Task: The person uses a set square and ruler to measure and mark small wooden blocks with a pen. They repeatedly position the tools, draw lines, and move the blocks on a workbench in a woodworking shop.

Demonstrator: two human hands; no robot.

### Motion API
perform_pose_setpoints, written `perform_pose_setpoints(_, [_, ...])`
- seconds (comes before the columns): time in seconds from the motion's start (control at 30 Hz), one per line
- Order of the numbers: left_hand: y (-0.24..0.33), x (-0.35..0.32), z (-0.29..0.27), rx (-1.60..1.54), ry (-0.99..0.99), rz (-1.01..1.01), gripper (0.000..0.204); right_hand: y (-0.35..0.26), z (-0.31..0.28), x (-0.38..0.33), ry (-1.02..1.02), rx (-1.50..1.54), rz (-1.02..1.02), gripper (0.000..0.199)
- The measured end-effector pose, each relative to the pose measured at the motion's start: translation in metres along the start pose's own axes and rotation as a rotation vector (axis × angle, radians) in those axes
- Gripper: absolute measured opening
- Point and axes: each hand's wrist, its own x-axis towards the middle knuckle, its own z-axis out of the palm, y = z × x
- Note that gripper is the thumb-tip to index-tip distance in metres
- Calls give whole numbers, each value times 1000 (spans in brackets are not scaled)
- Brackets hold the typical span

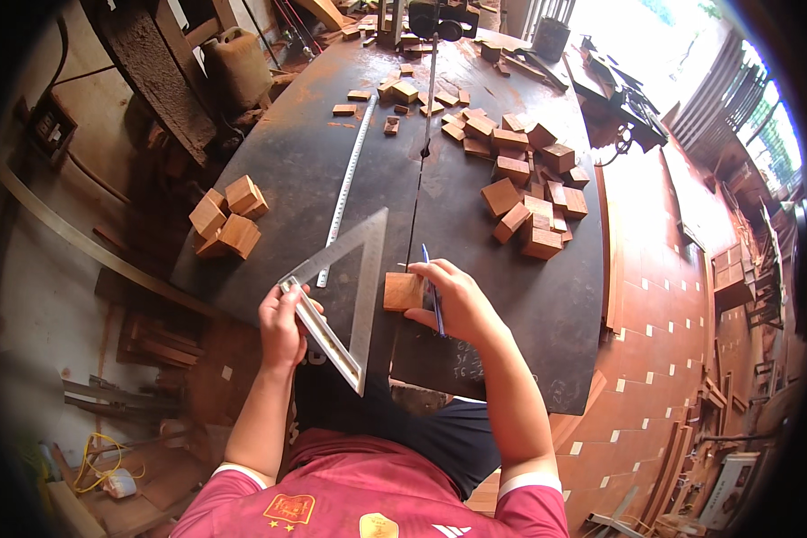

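Note:
My left hand (282, 330) grips a metal triangle square (365, 300) by its thick edge, holding it over the near edge of the dark table (282, 179). Just to its right, my right hand (464, 300) has its thumb and fingers around a small wooden block (402, 291) at the table's slot. A blue pen (438, 316) is tucked in the same hand, slanting across the fingers. The square and the block are apart. A long steel ruler (345, 193) lies on the table beyond the square.
A thin upright saw blade (432, 81) passes into the table beyond my hands. Many loose wooden blocks (502, 197) are heaped on the right; several more blocks (239, 235) sit at the left edge. Small offcuts (403, 91) lie near the blade. Chalk marks show near my right forearm.

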Motion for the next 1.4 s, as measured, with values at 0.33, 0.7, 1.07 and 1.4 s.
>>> perform_pose_setpoints(0.33, [-24,-1,15,52,-31,65,21,-1,-6,1,155,-13,26,40])
perform_pose_setpoints(0.7, [-34,-11,27,98,-14,114,21,2,10,3,236,622,336,9])
perform_pose_setpoints(1.07, [-37,-12,25,65,-32,104,19,12,25,4,192,560,317,11])
perform_pose_setpoints(1.4, [-32,-13,29,94,-21,49,18,7,25,6,198,506,318,8])
